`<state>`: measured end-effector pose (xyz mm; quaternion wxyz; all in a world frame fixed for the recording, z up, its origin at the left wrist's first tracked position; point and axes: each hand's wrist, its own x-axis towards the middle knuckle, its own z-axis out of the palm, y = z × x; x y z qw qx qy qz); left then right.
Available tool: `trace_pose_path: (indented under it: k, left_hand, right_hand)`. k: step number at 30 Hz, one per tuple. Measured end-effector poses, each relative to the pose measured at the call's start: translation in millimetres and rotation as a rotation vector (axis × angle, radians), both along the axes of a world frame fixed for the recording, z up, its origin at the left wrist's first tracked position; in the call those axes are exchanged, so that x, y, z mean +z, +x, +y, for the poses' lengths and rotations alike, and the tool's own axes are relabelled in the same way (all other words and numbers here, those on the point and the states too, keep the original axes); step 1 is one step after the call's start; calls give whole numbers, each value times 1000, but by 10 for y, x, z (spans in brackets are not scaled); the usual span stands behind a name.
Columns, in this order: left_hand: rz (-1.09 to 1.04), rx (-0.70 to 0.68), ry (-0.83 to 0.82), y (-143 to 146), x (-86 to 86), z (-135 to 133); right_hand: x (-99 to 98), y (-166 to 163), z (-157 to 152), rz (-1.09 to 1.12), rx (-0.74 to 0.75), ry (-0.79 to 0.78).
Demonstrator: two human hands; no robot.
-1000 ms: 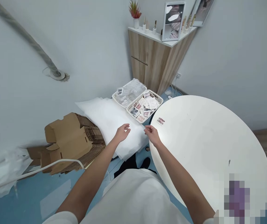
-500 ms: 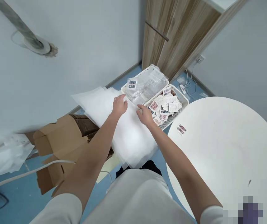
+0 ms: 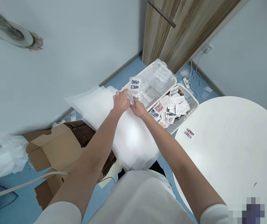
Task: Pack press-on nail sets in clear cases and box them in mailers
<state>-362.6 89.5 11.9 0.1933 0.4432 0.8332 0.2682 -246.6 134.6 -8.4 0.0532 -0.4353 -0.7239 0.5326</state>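
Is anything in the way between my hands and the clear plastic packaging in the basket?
Nothing visible blocks your right hand from the clear plastic packaging. Just beyond your left hand, a card of dark press-on nails lies on the packaging, covering only a small part.

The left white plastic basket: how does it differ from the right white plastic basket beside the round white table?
The left basket holds mostly clear plastic packaging; the right basket holds a jumble of printed cards. The left hand and right hand are at the left basket's near end; neither is in the right basket. Both are white, rectangular and open-topped.
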Motion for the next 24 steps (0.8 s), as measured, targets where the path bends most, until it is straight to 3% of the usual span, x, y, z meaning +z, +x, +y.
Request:
trace_pose_path:
  k: [9,18,24]
  left_hand:
    - [-58,45,-8,65,131,7]
    - [-157,86,235,248,239,-138]
    - [-224,96,435,538,358,-288]
  right_hand:
    - [159,117,-62,52,-114,18]
    - [318,325,-195,118,-293,111]
    - [458,579,-241,257,-369,253]
